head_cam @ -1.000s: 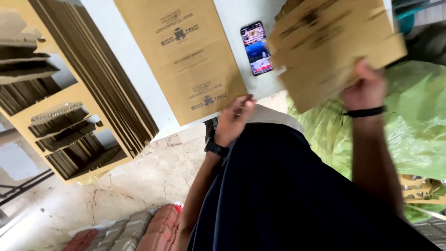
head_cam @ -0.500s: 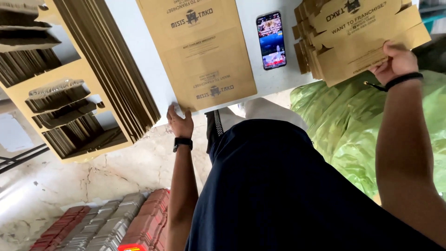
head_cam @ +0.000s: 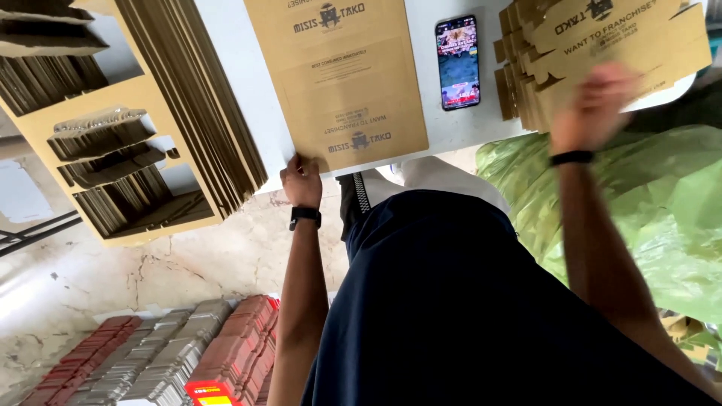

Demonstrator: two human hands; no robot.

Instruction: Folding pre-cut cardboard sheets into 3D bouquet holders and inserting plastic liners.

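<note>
Person's dark shorts [head_cam: 466, 301] fill the near middle of the view. Down on the floor [head_cam: 98, 271], near left, sit rows of red and grey packs [head_cam: 165, 361]. A green plastic bag [head_cam: 662, 218] lies to the right, beside the right arm.

Left hand [head_cam: 302, 180], black watch at the wrist, rests at the near edge of the white tabletop [head_cam: 248, 83], fingers curled at the near left corner of a flat brown cardboard sheet [head_cam: 342, 75]; grip looks closed on that corner, thumb side hidden. The sheet lies flat across the tabletop middle, running from the near edge toward the far edge.

Right hand [head_cam: 594, 105], black band at the wrist, is blurred, on top of a stack of folded brown cardboard boxes [head_cam: 602, 53] at the right edge of the tabletop; how far open it is, cannot tell.

A phone [head_cam: 457, 62], screen lit, lies between sheet and stack. Left of the tabletop, upright stacks of flat cardboard [head_cam: 188, 98].
</note>
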